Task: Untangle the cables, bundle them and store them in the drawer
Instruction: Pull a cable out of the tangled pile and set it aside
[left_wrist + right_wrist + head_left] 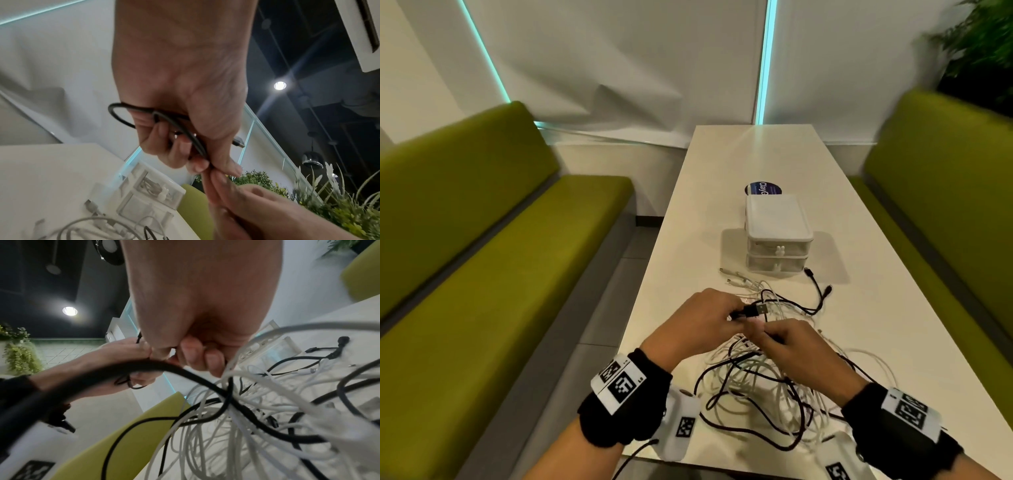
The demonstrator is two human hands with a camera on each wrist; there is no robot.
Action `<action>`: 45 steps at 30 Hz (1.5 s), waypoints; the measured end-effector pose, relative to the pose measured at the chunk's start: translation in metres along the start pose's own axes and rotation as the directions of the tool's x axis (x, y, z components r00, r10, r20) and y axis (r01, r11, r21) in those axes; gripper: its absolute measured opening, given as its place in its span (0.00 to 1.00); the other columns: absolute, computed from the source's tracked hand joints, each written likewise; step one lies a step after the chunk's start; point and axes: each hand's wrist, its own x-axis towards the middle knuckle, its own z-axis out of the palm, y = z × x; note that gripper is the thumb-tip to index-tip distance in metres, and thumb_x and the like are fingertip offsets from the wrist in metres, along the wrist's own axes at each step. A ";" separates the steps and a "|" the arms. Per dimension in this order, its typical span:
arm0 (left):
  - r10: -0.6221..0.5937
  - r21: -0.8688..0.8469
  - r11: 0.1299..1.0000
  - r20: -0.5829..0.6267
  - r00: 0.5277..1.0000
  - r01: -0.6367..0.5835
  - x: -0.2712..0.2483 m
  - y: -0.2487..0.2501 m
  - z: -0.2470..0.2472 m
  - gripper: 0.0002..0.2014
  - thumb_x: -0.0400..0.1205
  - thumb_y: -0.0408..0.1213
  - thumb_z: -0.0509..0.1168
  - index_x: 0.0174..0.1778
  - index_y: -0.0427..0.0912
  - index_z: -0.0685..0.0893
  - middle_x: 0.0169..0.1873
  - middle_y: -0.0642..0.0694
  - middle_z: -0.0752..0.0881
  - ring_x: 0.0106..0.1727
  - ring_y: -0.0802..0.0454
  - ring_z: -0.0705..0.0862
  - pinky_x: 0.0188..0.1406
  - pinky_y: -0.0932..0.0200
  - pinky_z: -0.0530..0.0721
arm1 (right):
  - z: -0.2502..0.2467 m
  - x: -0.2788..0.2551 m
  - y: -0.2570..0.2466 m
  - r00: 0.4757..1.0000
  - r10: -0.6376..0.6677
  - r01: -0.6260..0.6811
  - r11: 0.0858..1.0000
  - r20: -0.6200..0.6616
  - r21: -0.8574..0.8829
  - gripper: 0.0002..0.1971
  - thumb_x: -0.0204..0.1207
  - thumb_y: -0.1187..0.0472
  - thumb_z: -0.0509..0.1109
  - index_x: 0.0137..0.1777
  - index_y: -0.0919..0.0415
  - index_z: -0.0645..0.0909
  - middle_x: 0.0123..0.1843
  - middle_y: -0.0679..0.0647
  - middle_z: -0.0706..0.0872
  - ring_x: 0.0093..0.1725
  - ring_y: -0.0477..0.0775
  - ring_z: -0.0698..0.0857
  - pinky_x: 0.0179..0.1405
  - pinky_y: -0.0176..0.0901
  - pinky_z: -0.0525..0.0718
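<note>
Left hand: my left hand point(697, 317) is curled round a black cable point(176, 125), which loops out past my little-finger side and runs through my palm to where thumb and fingertips point(198, 165) pinch it.
USB plug: the silver-tipped plug point(756, 310) of that cable sticks out beyond my left fingers, pointing toward the far end of the table.
Right hand: my right hand point(796, 346) is closed in a narrow pinch on the same black cable, its fingertips touching those of my left hand.
Tangle: the heap of white and black cables point(763, 387) lies on the tabletop point(750, 157) at its near edge, directly under and just behind both hands; strands rise from it toward my right hand.
Loose ends: a black forked cable end point(820, 291) and several white connectors point(736, 275) lie between my hands and the drawer unit.
Drawer unit: the small white two-drawer box point(777, 233) stands near the middle of the tabletop, beyond my hands and apart from them, both drawers closed.
Sticker: a round dark sticker point(756, 188) shows just behind the box.
Benches: green benches point(482, 240) run along both long edges.
</note>
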 end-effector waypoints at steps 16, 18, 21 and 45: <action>-0.428 -0.732 0.656 -0.562 0.708 -0.184 0.002 0.005 -0.050 0.18 0.82 0.55 0.61 0.31 0.49 0.84 0.24 0.54 0.73 0.25 0.56 0.66 0.22 0.65 0.64 | 0.003 -0.004 0.004 0.998 0.034 -0.043 0.976 0.046 0.213 0.28 0.80 0.38 0.61 0.27 0.59 0.65 0.22 0.48 0.67 0.22 0.46 0.67 0.26 0.39 0.65; -0.392 -0.606 0.794 -0.577 0.716 -0.054 0.007 -0.006 -0.045 0.15 0.86 0.50 0.59 0.39 0.50 0.86 0.30 0.54 0.79 0.28 0.55 0.73 0.27 0.62 0.70 | 0.007 -0.001 0.003 1.000 -0.015 0.013 0.989 0.013 0.148 0.30 0.79 0.32 0.53 0.27 0.57 0.63 0.23 0.45 0.65 0.25 0.44 0.64 0.28 0.39 0.61; -0.319 -0.220 0.947 -0.570 0.757 0.233 0.006 -0.023 -0.031 0.14 0.88 0.44 0.55 0.64 0.48 0.82 0.57 0.49 0.82 0.46 0.43 0.85 0.43 0.47 0.80 | 0.010 0.004 0.006 1.000 -0.005 0.004 0.994 -0.010 -0.114 0.31 0.82 0.35 0.48 0.25 0.57 0.63 0.20 0.48 0.68 0.23 0.47 0.67 0.28 0.41 0.64; 0.044 -0.125 0.992 0.096 0.994 -0.032 0.000 -0.020 0.030 0.13 0.84 0.54 0.56 0.34 0.60 0.75 0.38 0.54 0.80 0.50 0.50 0.82 0.58 0.44 0.79 | 0.005 0.008 0.001 1.000 -0.017 0.018 0.992 0.011 -0.122 0.09 0.80 0.55 0.67 0.41 0.55 0.85 0.34 0.50 0.87 0.34 0.48 0.82 0.36 0.47 0.78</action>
